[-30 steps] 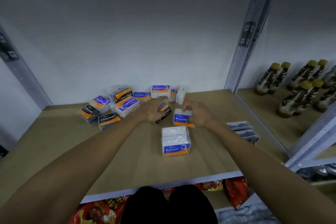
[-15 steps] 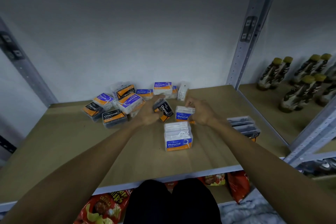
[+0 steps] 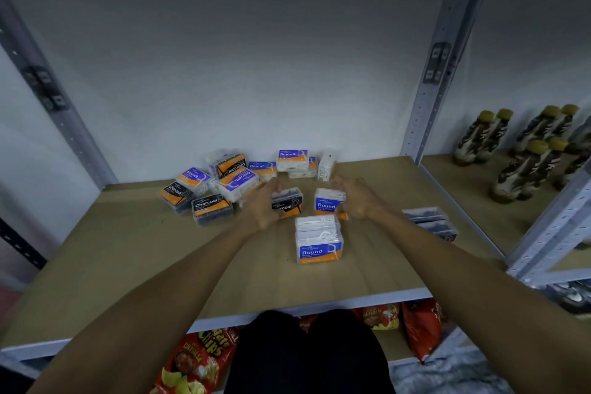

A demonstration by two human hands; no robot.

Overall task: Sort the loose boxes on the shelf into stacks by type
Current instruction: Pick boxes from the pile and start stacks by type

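Note:
My left hand grips a black-and-orange Charcoal box in the middle of the wooden shelf. Right beside it my right hand holds a blue-and-orange Round box. In front of both stands a stack of Round boxes. A loose heap of Charcoal, Smooth and Round boxes lies at the back left by the wall. Dark boxes are stacked at the right, partly hidden by my right forearm.
Steel uprights frame the bay on both sides. Several brown bottles with yellow caps stand on the neighbouring shelf to the right. Snack bags lie on the shelf below. A white wall closes the back.
The Charcoal box in my left hand has turned from tilted on edge to level with its label facing me, and sits lower near the shelf. My right hand stays on the Round box.

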